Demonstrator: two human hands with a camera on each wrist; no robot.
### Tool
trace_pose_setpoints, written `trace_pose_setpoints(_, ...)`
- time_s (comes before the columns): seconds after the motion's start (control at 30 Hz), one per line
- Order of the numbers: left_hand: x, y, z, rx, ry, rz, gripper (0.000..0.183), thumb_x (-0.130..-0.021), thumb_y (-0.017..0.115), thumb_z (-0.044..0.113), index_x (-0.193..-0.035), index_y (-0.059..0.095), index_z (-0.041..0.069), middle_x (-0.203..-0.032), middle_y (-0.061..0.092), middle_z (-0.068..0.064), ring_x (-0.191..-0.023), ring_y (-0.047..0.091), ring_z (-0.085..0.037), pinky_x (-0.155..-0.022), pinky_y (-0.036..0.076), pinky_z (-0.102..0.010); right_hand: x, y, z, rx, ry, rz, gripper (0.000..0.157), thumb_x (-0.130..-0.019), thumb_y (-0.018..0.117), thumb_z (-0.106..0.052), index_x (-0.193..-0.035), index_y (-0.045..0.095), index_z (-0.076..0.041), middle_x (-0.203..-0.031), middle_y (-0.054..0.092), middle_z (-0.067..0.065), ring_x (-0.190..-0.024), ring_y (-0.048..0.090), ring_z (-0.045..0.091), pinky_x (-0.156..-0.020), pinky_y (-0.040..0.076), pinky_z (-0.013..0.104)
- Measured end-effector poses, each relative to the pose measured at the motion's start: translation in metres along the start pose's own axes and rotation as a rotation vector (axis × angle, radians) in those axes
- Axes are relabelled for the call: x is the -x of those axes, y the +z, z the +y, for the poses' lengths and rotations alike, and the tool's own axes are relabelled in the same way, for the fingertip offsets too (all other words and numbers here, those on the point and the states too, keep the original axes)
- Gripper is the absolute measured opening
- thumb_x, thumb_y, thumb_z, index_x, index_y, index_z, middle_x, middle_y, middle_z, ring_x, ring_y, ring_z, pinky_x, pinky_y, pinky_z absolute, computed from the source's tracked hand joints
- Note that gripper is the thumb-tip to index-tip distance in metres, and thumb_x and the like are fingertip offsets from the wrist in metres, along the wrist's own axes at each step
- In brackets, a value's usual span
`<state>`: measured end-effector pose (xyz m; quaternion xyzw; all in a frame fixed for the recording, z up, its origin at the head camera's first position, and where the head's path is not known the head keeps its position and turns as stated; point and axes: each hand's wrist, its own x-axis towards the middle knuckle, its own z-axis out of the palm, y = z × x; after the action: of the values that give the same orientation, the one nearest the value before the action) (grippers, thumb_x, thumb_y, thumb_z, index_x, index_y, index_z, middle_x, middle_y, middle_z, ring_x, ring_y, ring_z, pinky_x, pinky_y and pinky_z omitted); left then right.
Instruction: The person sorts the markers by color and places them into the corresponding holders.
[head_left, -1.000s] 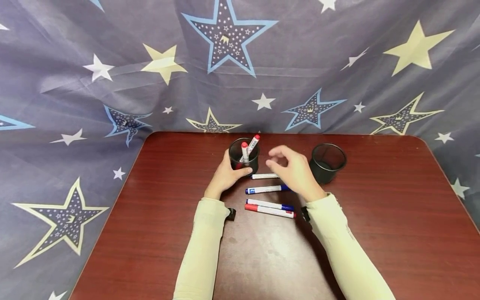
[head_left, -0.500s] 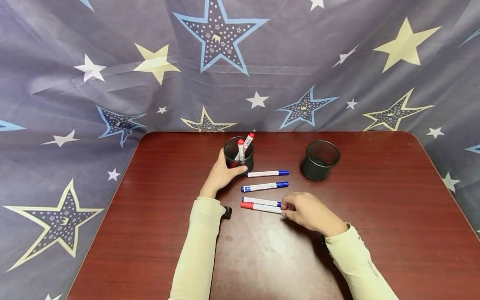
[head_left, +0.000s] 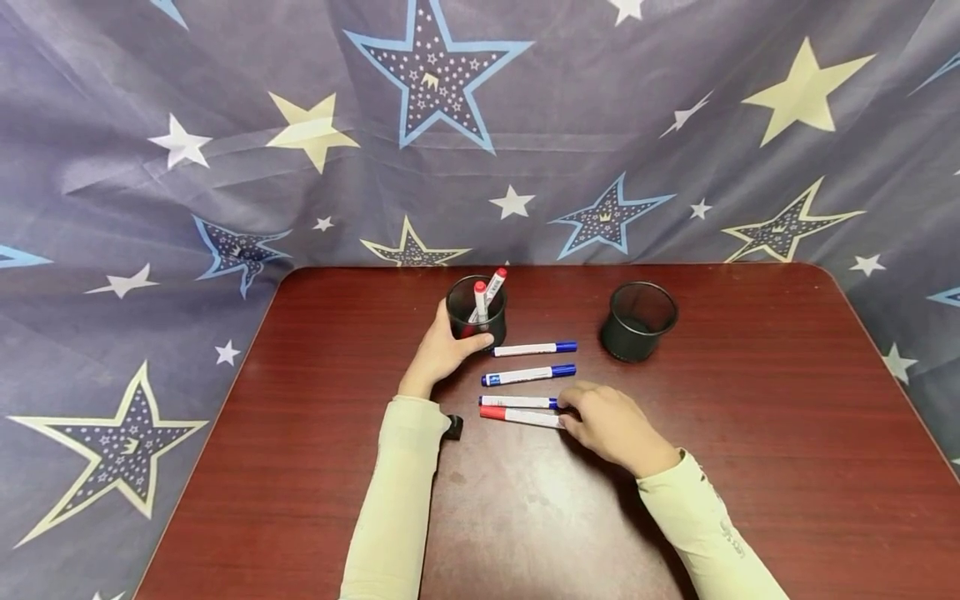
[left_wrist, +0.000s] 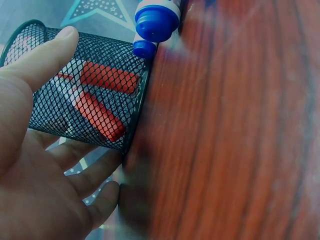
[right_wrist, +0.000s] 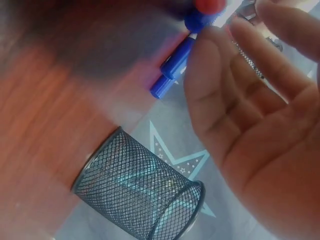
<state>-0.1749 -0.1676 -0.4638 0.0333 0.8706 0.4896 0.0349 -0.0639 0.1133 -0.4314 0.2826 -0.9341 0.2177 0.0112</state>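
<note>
My left hand (head_left: 438, 352) holds a black mesh pen holder (left_wrist: 95, 90), with the thumb across its near side and the fingers around the other. Two red-capped markers (head_left: 481, 300) stand in that holder, one upright and one leaning. Over the right end of a red marker (head_left: 517, 416) on the table is my right hand (head_left: 611, 423), thumb and fingertips apart; its far cap is covered in the head view. Just behind it lies a blue marker (head_left: 517, 402), its cap by the index finger. In the right wrist view a red cap (right_wrist: 210, 5) shows beyond the fingertips.
Two more blue markers, a middle one (head_left: 528, 375) and a rear one (head_left: 534, 349), lie between the holders. A second black mesh pen holder (head_left: 637, 321) stands upright at the right. The brown table (head_left: 360, 333) ends at a star-patterned cloth (head_left: 570, 125).
My right hand came down from near the pen holders to the front markers, then shifted slightly left. The nearest blue marker slid a little left. My left hand stays on its holder.
</note>
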Motion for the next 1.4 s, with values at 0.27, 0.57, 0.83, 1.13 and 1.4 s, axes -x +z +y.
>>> trace_pose_setpoints(0.27, -0.002, 0.001, -0.001, 0.010, 0.015, 0.011, 0.098, -0.081, 0.086, 0.034, -0.157, 0.026, 0.016, -0.145, 0.050, -0.016, -0.133, 0.046, -0.033, -0.111, 0.032, -0.051, 0.001, 0.001, 0.000, 0.039, -0.002, 0.042, 0.016, -0.081, 0.082, -0.014, -0.091, 0.070, -0.010, -0.088, 0.060, 0.001, -0.072, 0.061, 0.020, -0.064, 0.052, 0.041)
trace_pose_setpoints(0.57, 0.000, 0.001, -0.001, 0.020, 0.007, 0.003, 0.098, -0.081, 0.086, 0.034, -0.157, 0.026, 0.015, -0.146, 0.049, -0.016, -0.133, 0.045, -0.032, -0.111, 0.032, -0.050, 0.004, 0.006, 0.003, 0.048, -0.028, -0.027, 0.029, -0.081, 0.086, -0.022, -0.103, 0.075, -0.007, -0.093, 0.066, 0.005, -0.077, 0.066, 0.024, -0.065, 0.054, 0.043)
trace_pose_setpoints(0.83, 0.001, 0.001, 0.000, 0.017, -0.004, 0.002, 0.098, -0.081, 0.086, 0.035, -0.156, 0.026, 0.016, -0.145, 0.050, -0.016, -0.133, 0.046, -0.032, -0.111, 0.032, -0.051, 0.006, 0.010, 0.002, 0.069, -0.102, -0.039, 0.034, -0.080, 0.086, -0.016, -0.112, 0.076, -0.012, -0.087, 0.061, 0.005, -0.070, 0.063, 0.024, -0.058, 0.052, 0.040)
trace_pose_setpoints(1.13, 0.001, -0.001, -0.001, 0.009, 0.008, 0.002, 0.098, -0.081, 0.086, 0.034, -0.157, 0.026, 0.015, -0.147, 0.048, -0.015, -0.134, 0.045, -0.032, -0.112, 0.031, -0.050, 0.004, 0.007, 0.004, 0.014, -0.130, -0.071, 0.026, -0.084, 0.081, -0.012, -0.110, 0.078, -0.014, -0.080, 0.054, 0.000, -0.063, 0.051, 0.014, -0.054, 0.044, 0.032)
trace_pose_setpoints(1.4, 0.001, 0.000, 0.001, -0.004, 0.018, 0.003, 0.098, -0.082, 0.085, 0.035, -0.157, 0.026, 0.014, -0.146, 0.049, -0.017, -0.134, 0.045, -0.033, -0.112, 0.032, -0.050, 0.003, -0.007, 0.008, -0.145, -0.130, -0.023, 0.022, -0.087, 0.078, -0.009, -0.109, 0.078, -0.010, -0.086, 0.054, -0.002, -0.070, 0.047, 0.009, -0.065, 0.044, 0.028)
